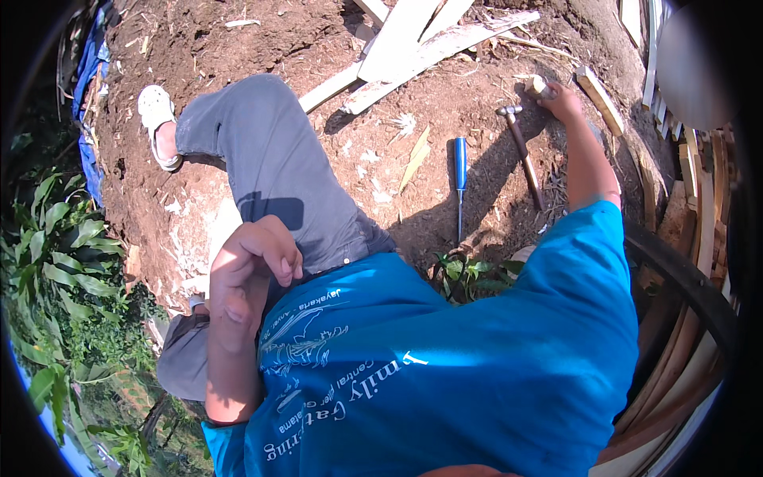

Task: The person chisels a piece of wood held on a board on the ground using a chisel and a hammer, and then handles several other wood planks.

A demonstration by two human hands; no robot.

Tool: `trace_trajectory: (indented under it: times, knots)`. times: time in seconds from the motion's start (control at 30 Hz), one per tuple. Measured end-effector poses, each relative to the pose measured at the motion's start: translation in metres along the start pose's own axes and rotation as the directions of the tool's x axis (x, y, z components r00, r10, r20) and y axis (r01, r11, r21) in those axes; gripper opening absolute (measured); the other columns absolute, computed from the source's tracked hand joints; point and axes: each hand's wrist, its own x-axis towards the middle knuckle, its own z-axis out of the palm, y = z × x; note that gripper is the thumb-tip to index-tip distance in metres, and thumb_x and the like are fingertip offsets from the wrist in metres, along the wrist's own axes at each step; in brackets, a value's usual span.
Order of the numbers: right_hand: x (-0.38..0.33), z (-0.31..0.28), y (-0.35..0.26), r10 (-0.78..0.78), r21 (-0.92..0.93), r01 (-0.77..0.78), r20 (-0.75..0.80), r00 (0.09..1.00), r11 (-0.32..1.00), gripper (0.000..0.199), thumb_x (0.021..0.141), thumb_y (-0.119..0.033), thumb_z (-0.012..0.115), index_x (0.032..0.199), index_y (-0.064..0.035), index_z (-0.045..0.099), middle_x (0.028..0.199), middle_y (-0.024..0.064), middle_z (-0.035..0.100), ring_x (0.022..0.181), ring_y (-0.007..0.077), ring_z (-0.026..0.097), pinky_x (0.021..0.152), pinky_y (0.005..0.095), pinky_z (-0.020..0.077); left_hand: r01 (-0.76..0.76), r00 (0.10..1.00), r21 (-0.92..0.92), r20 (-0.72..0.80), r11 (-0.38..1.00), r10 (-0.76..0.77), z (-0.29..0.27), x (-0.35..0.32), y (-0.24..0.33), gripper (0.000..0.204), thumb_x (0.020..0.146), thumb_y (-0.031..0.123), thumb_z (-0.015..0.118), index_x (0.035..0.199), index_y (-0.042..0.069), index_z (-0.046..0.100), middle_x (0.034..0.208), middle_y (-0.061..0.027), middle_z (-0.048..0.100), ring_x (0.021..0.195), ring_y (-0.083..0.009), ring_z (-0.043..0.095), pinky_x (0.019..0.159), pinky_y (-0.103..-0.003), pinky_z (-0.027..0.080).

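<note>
My right hand (563, 103) reaches out to the far right, low over the dirt, with its fingers closed round a small pale cylinder (537, 86) whose exact kind I cannot make out. Just left of that hand lies a hammer (523, 151) with a metal head and a dark wooden handle. Further left, a screwdriver (460, 165) with a blue handle rests on the ground, its thin shaft toward me. My left hand (270, 245) hangs bent at the wrist over my lap, fingers curled in, with nothing visible in them.
Pale wooden boards (437, 56) lie crossed on the dirt ahead. A short wood block (600, 99) sits beyond my right hand. Stacked planks (699, 215) and a dark curved bar (687, 278) line the right side. Leafy plants (71, 246) and blue sheeting (89, 135) are at the left.
</note>
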Motion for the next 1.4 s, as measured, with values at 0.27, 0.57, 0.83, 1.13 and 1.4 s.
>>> trace_trajectory:
  times: [0.27,0.57,0.83,1.13,1.4]
  knots:
    - [-0.128,-0.104,-0.209,-0.506,0.723,0.548,-0.315,0.803,0.42,0.065,0.089,-0.043,0.077,0.142,-0.0082,0.059,0.107,0.007,0.062,0.104,0.0179,0.062,0.091,0.0327,0.0496,0.273,0.962,0.399,-0.112,0.875,-0.249,0.013,0.082,-0.086,0.099,0.085,0.041,0.08,0.156,0.007,0.019,0.148,-0.0233,0.036,0.134,-0.0321,0.043,0.109,-0.044,0.042]
    - [-0.095,-0.135,-0.256,-0.466,0.558,0.828,-0.717,0.518,0.062,0.063,0.091,-0.056,0.067,0.134,-0.0087,0.063,0.124,0.0191,0.067,0.119,0.0291,0.063,0.103,0.0407,0.0477,0.122,0.965,0.338,-0.258,0.933,-0.033,-0.022,0.124,-0.079,0.045,0.097,0.018,0.067,0.132,0.0,0.045,0.109,-0.0147,0.064,0.104,-0.0269,0.064,0.096,-0.044,0.051]
    - [0.187,0.044,0.104,0.386,0.264,-0.311,-0.317,0.866,0.913,0.086,0.088,-0.067,0.057,0.151,-0.0102,0.043,0.148,0.0187,0.05,0.141,0.0327,0.043,0.118,0.0426,0.0299,-0.301,0.869,-0.463,-0.494,0.834,0.039,-0.1,0.032,0.046,0.045,0.094,0.023,0.062,0.126,-0.006,0.049,0.099,-0.01,0.058,0.093,-0.0229,0.058,0.087,-0.037,0.053]
    - [0.235,0.081,0.154,0.463,0.22,-0.457,0.025,0.886,0.862,0.092,0.083,-0.064,0.065,0.16,-0.0318,0.027,0.156,0.023,0.036,0.116,0.0287,0.063,0.099,0.0483,0.0477,-0.174,-0.066,0.337,-0.941,0.925,0.331,-0.225,-0.18,0.126,0.043,0.091,0.038,0.055,0.111,-0.001,0.06,0.102,-0.0146,0.066,0.097,-0.0323,0.064,0.094,-0.052,0.052]
    - [0.187,0.0,0.234,0.503,0.083,-0.496,-0.111,0.857,0.864,0.066,0.086,-0.051,0.061,0.137,-0.0098,0.06,0.13,0.0173,0.067,0.112,0.0265,0.069,0.104,0.0516,0.0424,-0.287,-0.18,0.241,-0.964,0.927,0.195,-0.3,-0.267,0.09,0.048,0.09,0.039,0.05,0.122,0.004,0.059,0.113,-0.0129,0.067,0.104,-0.0322,0.064,0.098,-0.053,0.051]
